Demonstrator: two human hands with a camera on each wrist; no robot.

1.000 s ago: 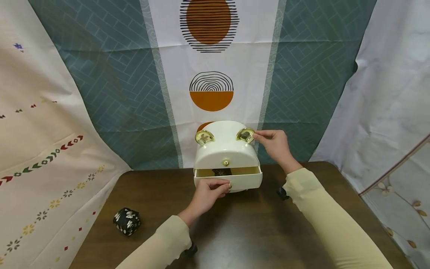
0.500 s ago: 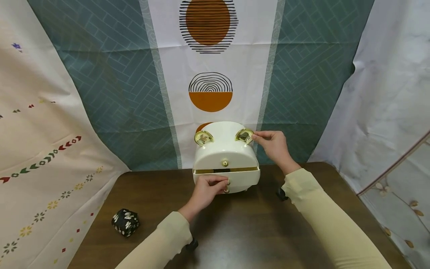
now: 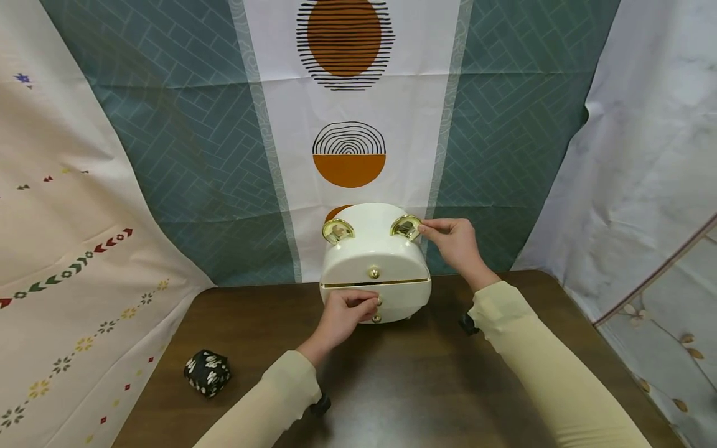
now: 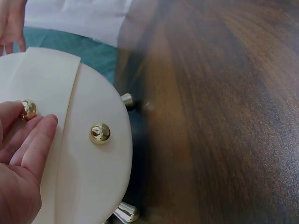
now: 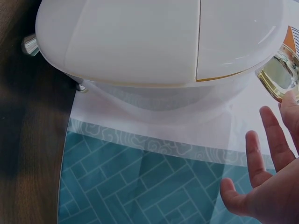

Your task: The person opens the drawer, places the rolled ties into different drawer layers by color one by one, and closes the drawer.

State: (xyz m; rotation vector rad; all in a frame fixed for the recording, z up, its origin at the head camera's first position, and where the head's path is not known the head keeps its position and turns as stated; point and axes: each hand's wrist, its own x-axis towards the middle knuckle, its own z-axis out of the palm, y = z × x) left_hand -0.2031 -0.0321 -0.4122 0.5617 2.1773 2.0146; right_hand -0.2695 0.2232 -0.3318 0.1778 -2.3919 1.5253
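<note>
A white, rounded drawer box [image 3: 376, 249] shaped like a twin-bell alarm clock stands at the back of the table. My left hand [image 3: 343, 316] pinches the gold knob [image 4: 29, 109] of its middle drawer [image 3: 400, 300]. Only a thin dark gap shows above that drawer in the head view; its inside is hidden. On top, at the right, my right hand [image 3: 455, 244] pinches the rim of a gold bell-shaped ornament [image 5: 279, 72] between thumb and finger. The matching left ornament [image 3: 338, 231] is untouched. Below the left hand, another gold knob [image 4: 99, 134] marks the bottom drawer.
A small black bundle with white flower print [image 3: 207, 373] lies on the brown wooden table [image 3: 426, 386] at the left. Hanging cloths [image 3: 185, 155] stand behind the box and on both sides. Short metal feet [image 4: 126, 212] hold the box up.
My left hand has pushed the middle drawer inward, narrowing its wide opening to a thin slit and hiding the dark item inside. My right hand keeps its hold on the right bell ornament.
</note>
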